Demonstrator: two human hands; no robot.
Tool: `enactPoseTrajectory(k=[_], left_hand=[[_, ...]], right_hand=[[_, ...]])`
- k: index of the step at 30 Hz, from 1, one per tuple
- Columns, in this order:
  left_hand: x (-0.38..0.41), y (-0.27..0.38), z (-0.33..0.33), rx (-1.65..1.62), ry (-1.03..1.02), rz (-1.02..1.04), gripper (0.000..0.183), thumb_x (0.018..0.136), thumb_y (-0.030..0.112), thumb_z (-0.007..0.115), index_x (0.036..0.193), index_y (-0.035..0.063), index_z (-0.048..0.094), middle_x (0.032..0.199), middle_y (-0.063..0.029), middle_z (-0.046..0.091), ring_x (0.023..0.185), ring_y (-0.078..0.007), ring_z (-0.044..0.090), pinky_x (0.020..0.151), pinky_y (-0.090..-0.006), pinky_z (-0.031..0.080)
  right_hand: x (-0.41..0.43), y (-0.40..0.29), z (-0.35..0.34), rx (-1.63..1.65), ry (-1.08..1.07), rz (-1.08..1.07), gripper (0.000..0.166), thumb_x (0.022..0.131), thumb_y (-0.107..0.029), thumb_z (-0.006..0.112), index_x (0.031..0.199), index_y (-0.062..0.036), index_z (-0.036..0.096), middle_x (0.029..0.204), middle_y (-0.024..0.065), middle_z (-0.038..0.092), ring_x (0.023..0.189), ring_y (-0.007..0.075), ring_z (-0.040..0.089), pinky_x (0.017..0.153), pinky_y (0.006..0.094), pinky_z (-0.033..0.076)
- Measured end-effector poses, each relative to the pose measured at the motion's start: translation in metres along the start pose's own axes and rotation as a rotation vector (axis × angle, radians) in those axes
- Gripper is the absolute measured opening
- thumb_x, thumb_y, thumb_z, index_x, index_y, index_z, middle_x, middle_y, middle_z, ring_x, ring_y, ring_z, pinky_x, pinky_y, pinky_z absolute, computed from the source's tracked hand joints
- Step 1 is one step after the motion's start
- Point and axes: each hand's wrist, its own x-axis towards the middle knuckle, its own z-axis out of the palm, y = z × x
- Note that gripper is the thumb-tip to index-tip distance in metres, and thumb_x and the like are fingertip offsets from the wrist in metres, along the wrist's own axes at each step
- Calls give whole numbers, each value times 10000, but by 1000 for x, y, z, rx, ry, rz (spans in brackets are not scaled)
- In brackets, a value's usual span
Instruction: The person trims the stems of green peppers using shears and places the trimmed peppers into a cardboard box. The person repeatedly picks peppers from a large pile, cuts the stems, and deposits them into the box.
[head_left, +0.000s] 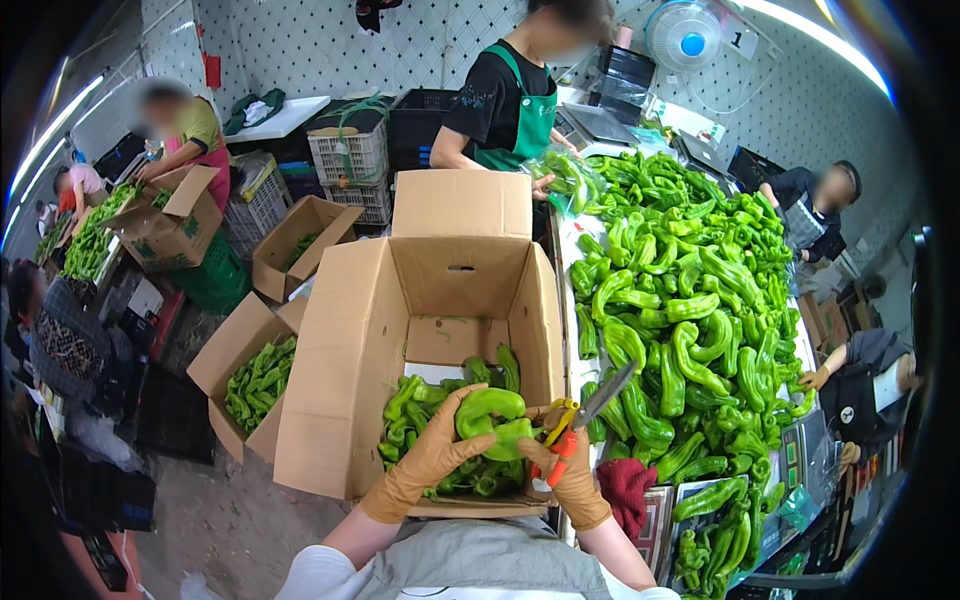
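My left hand (427, 461), in a tan glove, grips a thick curled green pepper (486, 409) above an open cardboard box (459, 279). Whether that is one pepper or two pressed together, I cannot tell. In my right hand (576, 484), also gloved, are scissors (607, 394) with red-orange and yellow handles. Their metal blades point up and to the right, over the table's edge. The right fingertips touch the pepper's right end. Below both hands, loose green peppers (409, 416) cover the near part of the box floor.
A heap of green peppers (686, 315) spreads over the table on the right, a dark red cloth (626, 491) at its near end. Smaller cardboard boxes (225, 379) stand left. Across the table's far-left corner, a co-worker in a green apron (529, 127) holds bagged peppers (570, 180).
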Motion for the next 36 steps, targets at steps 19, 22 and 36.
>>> enactPoseTrajectory(k=[19,22,36], left_hand=[[77,-108,-11,229,-63,-536,276,859,229,605,1000,-9,604,835,-79,628,719,-134,576,621,-283,470],[91,-200,4,260,-210,-1187,324,802,212,662,999,-35,587,900,-158,654,780,-297,636,662,-364,513],[66,-287,43,103,213,-883,727,665,397,707,1180,-52,458,1197,-257,474,1119,-351,464,930,-366,397]], right_hand=[[18,-40,-122,1175,475,-173,337,900,-361,549,999,-39,526,1024,97,596,663,104,561,622,194,482],[13,1,-89,640,511,13,313,894,-414,519,930,-103,542,865,110,634,529,148,546,510,227,447],[-5,25,-14,328,27,451,188,897,-186,516,837,-13,474,812,190,636,594,212,597,582,279,476]])
